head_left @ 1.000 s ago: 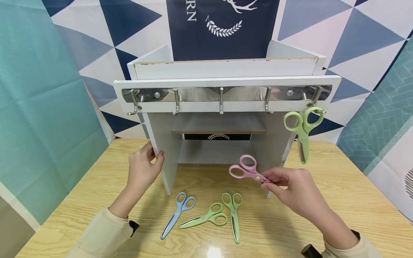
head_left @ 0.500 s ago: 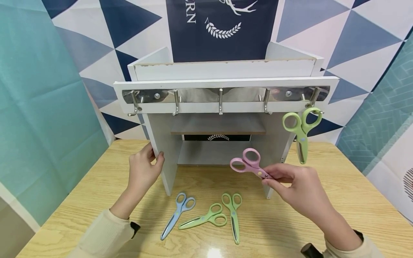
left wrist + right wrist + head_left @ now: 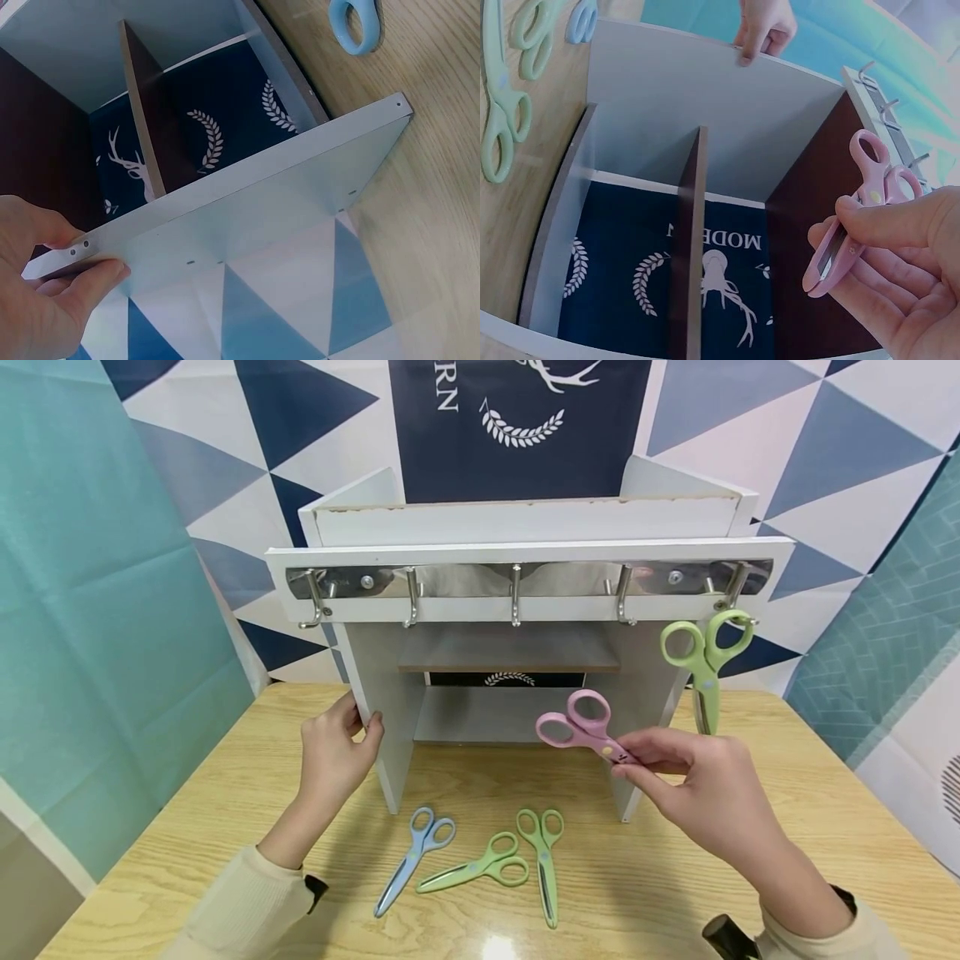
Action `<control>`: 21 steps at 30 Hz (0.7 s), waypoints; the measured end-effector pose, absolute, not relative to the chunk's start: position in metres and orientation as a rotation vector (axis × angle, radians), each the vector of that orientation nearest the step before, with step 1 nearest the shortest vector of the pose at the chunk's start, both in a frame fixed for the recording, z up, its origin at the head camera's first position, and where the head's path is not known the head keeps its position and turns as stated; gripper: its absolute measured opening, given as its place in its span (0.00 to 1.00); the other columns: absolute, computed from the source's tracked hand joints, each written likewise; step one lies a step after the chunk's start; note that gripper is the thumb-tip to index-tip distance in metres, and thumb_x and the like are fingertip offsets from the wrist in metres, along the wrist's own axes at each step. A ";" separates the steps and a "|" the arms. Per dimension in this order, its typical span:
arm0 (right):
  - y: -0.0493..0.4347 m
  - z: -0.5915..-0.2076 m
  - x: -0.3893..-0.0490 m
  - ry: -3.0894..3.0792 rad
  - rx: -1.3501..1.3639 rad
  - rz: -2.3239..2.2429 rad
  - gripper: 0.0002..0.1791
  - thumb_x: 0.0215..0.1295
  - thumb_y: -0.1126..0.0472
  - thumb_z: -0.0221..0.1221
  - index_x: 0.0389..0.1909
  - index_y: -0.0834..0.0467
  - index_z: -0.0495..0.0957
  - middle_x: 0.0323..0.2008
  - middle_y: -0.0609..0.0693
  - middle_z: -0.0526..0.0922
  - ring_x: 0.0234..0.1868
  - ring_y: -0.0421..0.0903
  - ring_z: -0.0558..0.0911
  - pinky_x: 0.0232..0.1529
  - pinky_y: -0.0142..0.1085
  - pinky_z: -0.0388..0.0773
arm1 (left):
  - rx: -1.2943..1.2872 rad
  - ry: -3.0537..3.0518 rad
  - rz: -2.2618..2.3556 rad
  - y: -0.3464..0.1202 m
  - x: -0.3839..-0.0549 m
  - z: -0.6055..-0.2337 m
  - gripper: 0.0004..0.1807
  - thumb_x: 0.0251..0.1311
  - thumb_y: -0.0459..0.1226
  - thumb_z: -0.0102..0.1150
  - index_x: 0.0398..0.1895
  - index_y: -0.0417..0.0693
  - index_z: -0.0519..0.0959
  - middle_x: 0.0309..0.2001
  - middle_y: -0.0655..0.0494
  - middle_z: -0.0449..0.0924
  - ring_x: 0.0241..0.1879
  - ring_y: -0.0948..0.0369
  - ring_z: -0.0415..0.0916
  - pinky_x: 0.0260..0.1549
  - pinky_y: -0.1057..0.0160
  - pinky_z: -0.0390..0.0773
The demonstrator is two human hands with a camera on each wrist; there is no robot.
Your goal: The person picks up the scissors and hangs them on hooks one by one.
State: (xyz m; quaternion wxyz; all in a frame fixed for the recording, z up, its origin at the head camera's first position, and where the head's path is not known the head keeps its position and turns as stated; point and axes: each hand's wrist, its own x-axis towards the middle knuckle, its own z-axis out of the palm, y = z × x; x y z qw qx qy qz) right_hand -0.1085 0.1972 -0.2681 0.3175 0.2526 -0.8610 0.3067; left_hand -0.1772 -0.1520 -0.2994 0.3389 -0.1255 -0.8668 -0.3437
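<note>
Pink scissors [image 3: 588,727] are pinched by the blade end in my right hand [image 3: 705,785], handle loops up and to the left, below the hook rail and in front of the shelf. In the right wrist view the thumb presses on the pink scissors [image 3: 855,217] and the fingers lie behind. My left hand [image 3: 337,752] grips the front edge of the white shelf's left side panel [image 3: 378,727]; in the left wrist view thumb and fingers sit on either side of that panel [image 3: 225,202]. Green scissors [image 3: 705,668] hang by one loop from the far right hook.
Blue scissors [image 3: 412,860] and two green pairs, one slanted [image 3: 476,867] and one lengthwise [image 3: 543,864], lie on the wooden table [image 3: 225,827]. A metal rail [image 3: 465,580] with several hooks runs across the shelf's top front. Patterned cloth hangs behind.
My right hand has risen a little with the pink scissors, toward the hook rail. The left hand stays on the panel, and the scissors on the table have not moved.
</note>
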 end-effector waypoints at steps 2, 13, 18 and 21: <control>0.197 -0.266 -0.108 -2.256 0.663 0.814 0.16 0.39 0.73 0.72 0.30 0.53 0.85 0.25 0.45 0.88 0.29 0.18 0.80 0.29 0.14 0.77 | -0.325 -2.258 -0.895 -0.152 -0.177 -0.300 0.12 0.53 0.26 0.58 0.41 0.28 0.80 0.37 0.34 0.85 0.36 0.45 0.86 0.35 0.48 0.86; 0.191 -0.261 -0.106 -2.175 0.669 0.893 0.18 0.37 0.74 0.73 0.30 0.52 0.86 0.24 0.47 0.88 0.30 0.19 0.81 0.28 0.14 0.77 | -0.301 -2.268 -0.877 -0.151 -0.177 -0.301 0.12 0.53 0.27 0.58 0.41 0.28 0.80 0.36 0.34 0.85 0.35 0.44 0.86 0.34 0.47 0.86; 0.188 -0.257 -0.105 -2.136 0.671 0.891 0.19 0.36 0.75 0.73 0.31 0.53 0.86 0.24 0.48 0.88 0.30 0.19 0.81 0.27 0.14 0.76 | -0.304 -2.265 -0.870 -0.151 -0.177 -0.301 0.12 0.53 0.27 0.58 0.40 0.28 0.80 0.35 0.34 0.86 0.34 0.45 0.86 0.34 0.47 0.86; 0.188 -0.256 -0.104 -2.111 0.682 0.886 0.19 0.35 0.75 0.73 0.31 0.54 0.86 0.24 0.48 0.88 0.30 0.20 0.82 0.28 0.14 0.77 | -0.306 -2.264 -0.874 -0.151 -0.177 -0.301 0.12 0.53 0.27 0.58 0.40 0.28 0.80 0.35 0.34 0.86 0.35 0.44 0.86 0.34 0.47 0.86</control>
